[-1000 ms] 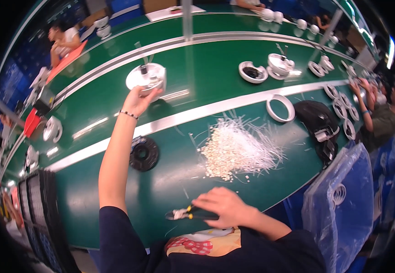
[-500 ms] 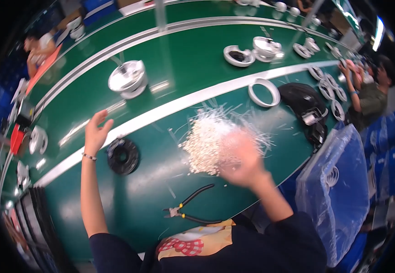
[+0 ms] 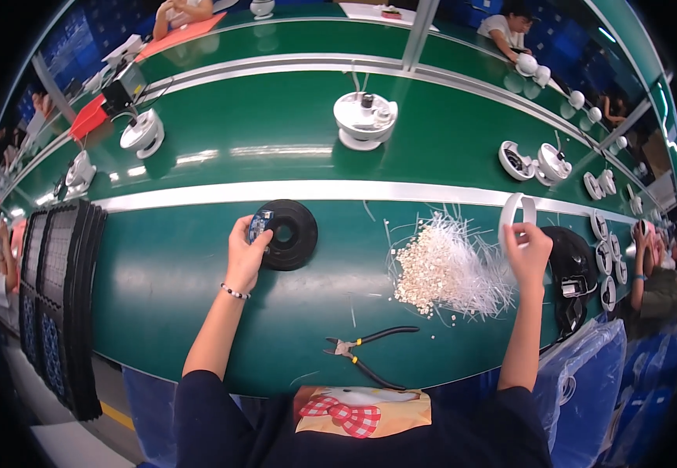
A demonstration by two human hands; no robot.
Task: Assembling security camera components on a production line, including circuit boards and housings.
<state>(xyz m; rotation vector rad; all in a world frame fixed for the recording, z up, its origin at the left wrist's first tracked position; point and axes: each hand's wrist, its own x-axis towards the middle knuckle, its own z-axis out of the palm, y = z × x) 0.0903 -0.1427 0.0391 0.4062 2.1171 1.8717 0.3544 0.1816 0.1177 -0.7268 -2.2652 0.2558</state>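
Observation:
My left hand [image 3: 246, 248] is closed on a small blue circuit board [image 3: 260, 225], thumb in front. Right beside that board is a black ring-shaped part [image 3: 303, 238] with a round hole; whether the hand also touches it, I cannot tell. Farther right, my right hand [image 3: 527, 251] pinches the near edge of a white plastic ring [image 3: 509, 215], which looks tilted up. Between the hands lies a heap of small cream-coloured pieces [image 3: 416, 273] mixed with clear plastic strips [image 3: 471, 273]. Diagonal cutters [image 3: 345, 348] with black and yellow handles lie spread on the near side.
Black trays [image 3: 62, 304] are stacked at the left edge. A black bag-like item [image 3: 568, 261] lies right of my right hand, near several white rings [image 3: 605, 257]. White dome-shaped units [image 3: 365, 118] stand on the conveyor beyond the pale rail [image 3: 315, 189]. Co-workers sit at the far side and right.
The view has swung left. My left hand, open and empty before, now grips the circuit board. My right hand has gone from the heap to the white ring, which was lying flat.

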